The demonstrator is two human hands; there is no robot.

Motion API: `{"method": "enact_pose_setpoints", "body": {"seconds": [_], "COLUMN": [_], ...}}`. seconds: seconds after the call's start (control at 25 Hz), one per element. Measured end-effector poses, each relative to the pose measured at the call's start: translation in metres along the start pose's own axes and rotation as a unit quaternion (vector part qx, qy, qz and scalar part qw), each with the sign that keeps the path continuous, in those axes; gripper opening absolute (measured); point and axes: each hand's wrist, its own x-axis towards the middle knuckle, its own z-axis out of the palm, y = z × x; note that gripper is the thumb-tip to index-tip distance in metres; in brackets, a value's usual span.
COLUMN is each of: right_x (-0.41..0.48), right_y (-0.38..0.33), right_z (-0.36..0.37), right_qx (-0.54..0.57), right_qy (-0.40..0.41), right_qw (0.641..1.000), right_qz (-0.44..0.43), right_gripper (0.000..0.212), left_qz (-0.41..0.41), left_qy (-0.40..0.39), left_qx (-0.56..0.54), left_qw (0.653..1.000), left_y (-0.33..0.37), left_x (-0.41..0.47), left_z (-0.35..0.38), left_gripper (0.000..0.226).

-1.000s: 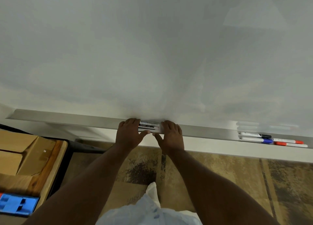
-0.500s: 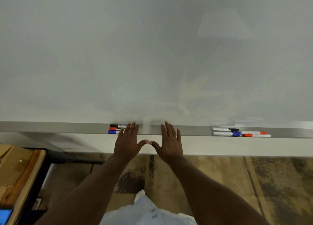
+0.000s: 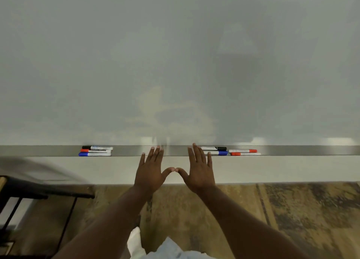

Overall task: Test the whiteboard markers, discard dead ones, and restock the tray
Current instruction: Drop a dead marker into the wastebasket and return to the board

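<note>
— Hands?
— Left hand (image 3: 150, 171), right hand (image 3: 198, 171): flat, fingers straight, thumbs tip to tip, holding nothing. Fingertips over middle of tray (image 3: 48, 150); contact unclear.
— Markers?
— Left marker set (image 3: 96, 151), three capped: toward tray's left end, well apart from left hand. Right marker set (image 3: 216, 153), four capped: just beside right hand's fingers.
— Advice?
— Probably final tidy: barrels parallel, caps pressed home, nothing overhanging front edge.
</note>
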Motion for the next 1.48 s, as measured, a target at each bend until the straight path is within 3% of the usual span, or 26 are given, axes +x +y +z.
{"method": "enact_pose_setpoints", "body": {"seconds": [0.32,0.76,1.28,1.48], "right_x": [-0.026,-0.006,0.059,0.071], "right_y": [0.087,0.132,0.141,0.135], "right_z": [-0.02,-0.015,0.009,0.01], "right_qx": [0.011,0.011,-0.014,-0.032], "right_qy": [0.002,-0.068,-0.052,-0.019], "right_qw": [1.0,0.996,0.998,0.999], "right_qz": [-0.001,0.057,0.023,0.007], "right_gripper": [0.094,0.084,0.04,0.028], "left_qz": [0.004,0.039,0.102,0.11], "left_qy": [-0.001,-0.026,-0.042,-0.009], "left_qx": [-0.035,-0.091,-0.048,-0.112], "left_qw": [0.999,0.995,0.993,0.988], "left_y": [0.09,0.123,0.11,0.107], "left_x": [0.001,0.041,0.114,0.124], "left_z": [0.015,0.048,0.066,0.062], "left_gripper": [0.09,0.088,0.035,0.023]}}
